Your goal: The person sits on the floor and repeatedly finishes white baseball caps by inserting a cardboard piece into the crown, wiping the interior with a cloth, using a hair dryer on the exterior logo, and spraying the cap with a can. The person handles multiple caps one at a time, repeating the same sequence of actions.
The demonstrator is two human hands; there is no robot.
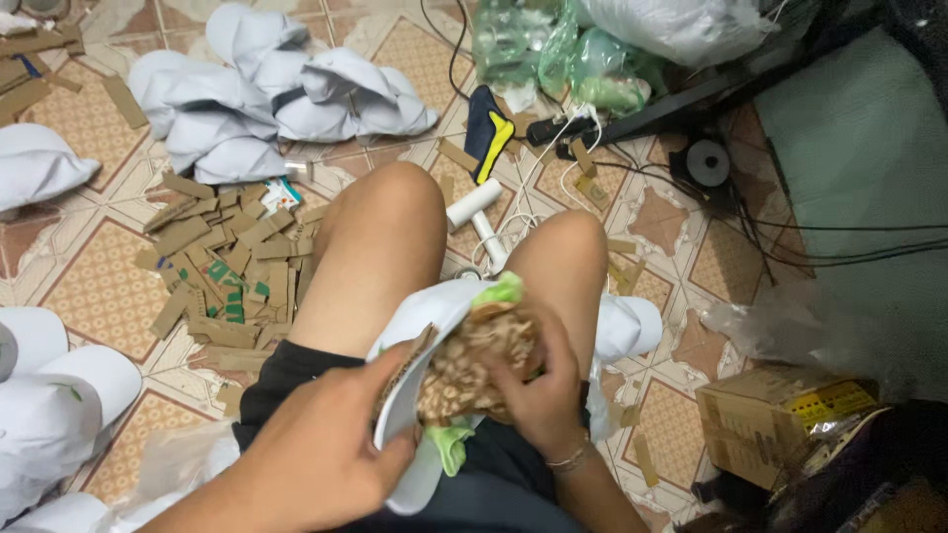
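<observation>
left hand (331,449) gripping white cap (434,311) by cardboard strip (407,360), right hand (538,380) clutching camouflage cap (474,360) (green lining showing); best kept steady over lap, near cardboard pile (227,271) at left.

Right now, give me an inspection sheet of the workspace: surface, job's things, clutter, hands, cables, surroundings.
Surface: patterned tile floor.
Job's things: white cap on the lap, stuffed with brown paper wad; cardboard piece at its edge.
Clutter: pile of cardboard strips, heap of white caps.
Hands: left hand grips the cap's edge; right hand presses the wad.
Cables: white and black cords beyond the knees.
Surroundings: plastic bags, cardboard box.
</observation>
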